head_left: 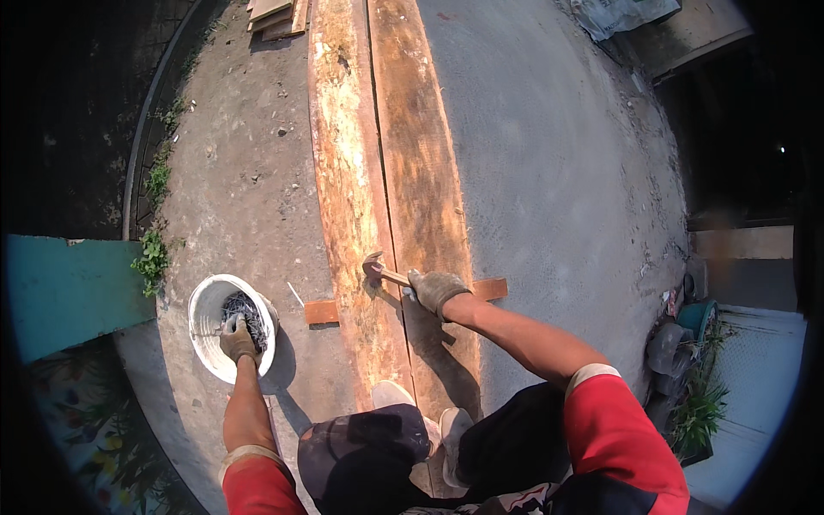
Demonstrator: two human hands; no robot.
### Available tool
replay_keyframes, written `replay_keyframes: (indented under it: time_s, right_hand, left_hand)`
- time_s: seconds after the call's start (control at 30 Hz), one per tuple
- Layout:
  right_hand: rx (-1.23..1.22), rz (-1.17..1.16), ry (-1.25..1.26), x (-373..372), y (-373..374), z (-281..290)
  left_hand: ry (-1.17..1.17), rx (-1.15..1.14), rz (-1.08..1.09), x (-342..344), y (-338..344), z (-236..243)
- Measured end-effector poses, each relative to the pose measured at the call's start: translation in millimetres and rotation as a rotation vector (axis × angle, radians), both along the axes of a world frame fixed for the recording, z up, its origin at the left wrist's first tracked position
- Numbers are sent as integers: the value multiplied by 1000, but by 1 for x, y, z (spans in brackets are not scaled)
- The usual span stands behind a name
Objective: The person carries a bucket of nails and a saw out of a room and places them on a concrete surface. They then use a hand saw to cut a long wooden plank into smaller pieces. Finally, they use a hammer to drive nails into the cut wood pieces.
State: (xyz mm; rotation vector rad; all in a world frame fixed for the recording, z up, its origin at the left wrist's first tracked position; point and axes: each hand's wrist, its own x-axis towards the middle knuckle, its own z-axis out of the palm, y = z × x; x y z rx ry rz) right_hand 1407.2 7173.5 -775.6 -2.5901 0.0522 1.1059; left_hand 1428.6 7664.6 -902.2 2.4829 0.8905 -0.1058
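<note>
My right hand (pixel 432 292), in a grey-brown work glove, is closed around the wooden handle of a claw hammer (pixel 375 269). The hammer's head is over the left one of two long wooden planks (pixel 356 223). At the left, my gloved left hand (pixel 238 337) reaches down into a white bucket (pixel 199 322). Its fingers are drawn together at a heap of grey metal nails (pixel 249 311); what they pinch, if anything, cannot be made out. A narrow gap runs between the left plank and the right plank (pixel 425 172).
A short crosspiece (pixel 322 312) sticks out from under the planks on both sides. My shoes (pixel 455 433) are on the planks' near end. Stacked wood offcuts (pixel 279 19) lie at the far left. Green plants (pixel 153 257) grow along the left edge; potted plants (pixel 699 412) stand at right.
</note>
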Motion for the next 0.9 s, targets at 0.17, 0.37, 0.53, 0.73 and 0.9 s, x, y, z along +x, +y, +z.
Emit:
replay_keyframes:
  time_s: [0.17, 0.37, 0.53, 0.73, 0.9]
  right_hand:
    - [27, 42, -50, -6, -38, 46]
    - [-78, -262, -170, 0, -138, 153]
    - [185, -759, -230, -42, -134, 165]
    - [413, -1001, -213, -101, -70, 70]
    - [465, -1095, -149, -142, -38, 56]
  left_hand:
    - [-123, -246, 182, 9, 48, -4]
    - [-221, -364, 197, 11, 81, 77]
    - [-136, -793, -167, -12, -50, 233]
    - [260, -1070, -387, -8, -131, 192]
    - [355, -1326, -746, -10, -209, 133]
